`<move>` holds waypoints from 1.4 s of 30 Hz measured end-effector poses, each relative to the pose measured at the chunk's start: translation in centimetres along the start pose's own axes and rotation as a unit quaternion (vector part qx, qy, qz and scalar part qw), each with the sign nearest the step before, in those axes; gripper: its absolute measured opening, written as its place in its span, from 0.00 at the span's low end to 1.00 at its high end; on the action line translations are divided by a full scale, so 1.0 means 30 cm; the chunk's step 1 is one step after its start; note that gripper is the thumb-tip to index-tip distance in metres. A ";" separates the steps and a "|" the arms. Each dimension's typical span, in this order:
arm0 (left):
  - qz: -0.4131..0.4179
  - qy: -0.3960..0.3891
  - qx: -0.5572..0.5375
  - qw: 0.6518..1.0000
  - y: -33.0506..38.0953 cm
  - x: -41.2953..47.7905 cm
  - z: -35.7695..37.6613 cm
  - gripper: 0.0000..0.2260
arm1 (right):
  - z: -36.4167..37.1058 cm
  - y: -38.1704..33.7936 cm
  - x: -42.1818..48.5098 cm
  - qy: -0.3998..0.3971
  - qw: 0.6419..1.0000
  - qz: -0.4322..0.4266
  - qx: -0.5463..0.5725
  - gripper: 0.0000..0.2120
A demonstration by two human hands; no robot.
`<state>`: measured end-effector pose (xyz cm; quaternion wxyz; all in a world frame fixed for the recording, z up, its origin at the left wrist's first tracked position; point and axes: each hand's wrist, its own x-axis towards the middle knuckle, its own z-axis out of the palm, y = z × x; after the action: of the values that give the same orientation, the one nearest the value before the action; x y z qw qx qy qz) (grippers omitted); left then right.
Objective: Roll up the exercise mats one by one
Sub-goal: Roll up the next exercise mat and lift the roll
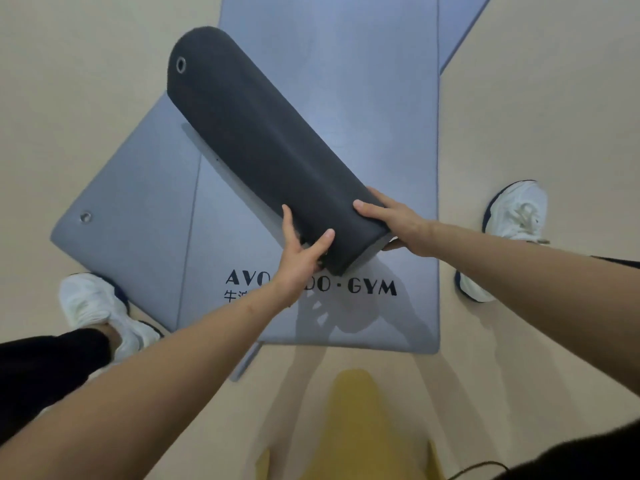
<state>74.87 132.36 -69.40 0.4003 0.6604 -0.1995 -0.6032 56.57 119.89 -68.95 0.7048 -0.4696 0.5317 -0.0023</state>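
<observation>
A dark grey rolled mat (263,143) slants from upper left to lower right, held up above the floor. Its far end shows a metal eyelet. My left hand (301,251) grips the near end from the left, thumb and fingers curled around the roll. My right hand (391,221) holds the same end from the right, thumb on top and fingers underneath. Below it, a blue-grey mat (381,126) printed with "AVOCADO · GYM" lies flat and unrolled. Another blue-grey mat (131,216) with an eyelet lies skewed under it at the left.
The floor (69,98) is beige. My white shoes stand on either side of the mats: one shoe (100,313) at lower left, the other shoe (516,216) at the right. A corner of a third blue mat (460,32) shows at the top right. Something yellow (356,427) is blurred at the bottom.
</observation>
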 end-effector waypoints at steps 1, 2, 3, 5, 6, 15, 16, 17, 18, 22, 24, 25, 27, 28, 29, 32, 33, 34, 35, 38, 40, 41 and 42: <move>0.005 0.002 0.010 1.000 0.036 -0.017 -0.035 0.46 | 0.022 -0.036 -0.028 -0.007 1.000 -0.002 -0.003 0.32; 0.010 0.002 0.020 1.000 0.079 -0.039 -0.068 0.45 | 0.045 -0.072 -0.056 -0.012 1.000 -0.008 -0.003 0.30; 0.017 -0.002 0.033 0.999 0.125 -0.064 -0.097 0.45 | 0.065 -0.105 -0.083 -0.016 1.000 -0.015 0.001 0.27; 0.039 -0.016 0.061 0.997 0.212 -0.123 -0.146 0.44 | 0.105 -0.170 -0.140 -0.022 0.999 -0.029 0.022 0.25; 0.051 -0.016 0.071 0.996 0.253 -0.157 -0.164 0.44 | 0.126 -0.202 -0.169 -0.022 0.999 -0.037 0.032 0.26; 0.129 0.029 0.109 0.985 0.507 -0.442 -0.261 0.54 | 0.292 -0.447 -0.471 -0.035 0.985 -0.155 0.064 0.21; 0.138 0.033 0.114 0.983 0.519 -0.472 -0.261 0.54 | 0.302 -0.464 -0.505 -0.027 0.982 -0.177 0.059 0.22; 0.147 0.039 0.119 0.981 0.529 -0.502 -0.260 0.53 | 0.310 -0.478 -0.539 -0.018 0.979 -0.198 0.050 0.23; 0.160 0.047 0.124 0.978 0.535 -0.530 -0.261 0.52 | 0.316 -0.487 -0.569 -0.008 0.975 -0.218 0.043 0.24; 0.239 0.086 0.134 0.958 0.579 -0.607 -0.292 0.39 | 0.331 -0.530 -0.648 0.021 0.962 -0.270 0.047 0.29; 0.254 0.097 0.130 0.954 0.608 -0.617 -0.314 0.34 | 0.333 -0.551 -0.653 0.030 0.958 -0.280 0.049 0.32; 0.256 0.099 0.130 0.953 0.620 -0.614 -0.322 0.33 | 0.332 -0.559 -0.645 0.037 0.957 -0.284 0.043 0.32; 0.259 0.098 0.123 0.953 0.647 -0.597 -0.324 0.32 | 0.323 -0.585 -0.616 0.053 0.953 -0.299 0.027 0.32; 0.258 0.099 0.119 0.954 0.658 -0.581 -0.322 0.31 | 0.315 -0.606 -0.599 0.059 0.949 -0.308 0.023 0.30; 0.261 0.101 0.112 0.954 0.673 -0.567 -0.318 0.30 | 0.306 -0.635 -0.586 0.063 0.946 -0.318 0.026 0.28; 0.278 0.120 0.084 0.949 0.763 -0.518 -0.296 0.29 | 0.258 -0.754 -0.532 0.072 0.934 -0.346 0.044 0.23; 0.280 0.125 0.076 0.949 0.798 -0.496 -0.292 0.29 | 0.240 -0.790 -0.510 0.074 0.933 -0.347 0.050 0.22; 0.281 0.131 0.069 0.948 0.833 -0.474 -0.292 0.28 | 0.225 -0.818 -0.487 0.073 0.934 -0.346 0.057 0.22; 0.281 0.139 0.066 0.947 0.865 -0.453 -0.294 0.27 | 0.214 -0.841 -0.473 0.074 0.934 -0.343 0.065 0.23; 0.280 0.149 0.075 0.946 0.948 -0.422 -0.273 0.26 | 0.166 -0.897 -0.468 0.068 0.939 -0.326 0.079 0.22; 0.249 0.128 0.081 0.957 0.985 -0.435 -0.246 0.27 | 0.134 -0.931 -0.505 0.057 0.952 -0.289 0.087 0.22; 0.228 0.129 0.081 0.962 0.997 -0.449 -0.233 0.29 | 0.118 -0.950 -0.522 0.056 0.958 -0.266 0.089 0.21; 0.204 0.134 0.084 0.966 1.010 -0.462 -0.218 0.31 | 0.110 -0.969 -0.541 0.062 0.964 -0.241 0.089 0.21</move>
<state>85.11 126.42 -37.58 0.4809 0.7119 -0.3249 -0.3955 66.43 113.98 -37.54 0.6878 -0.5181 0.4432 -0.2492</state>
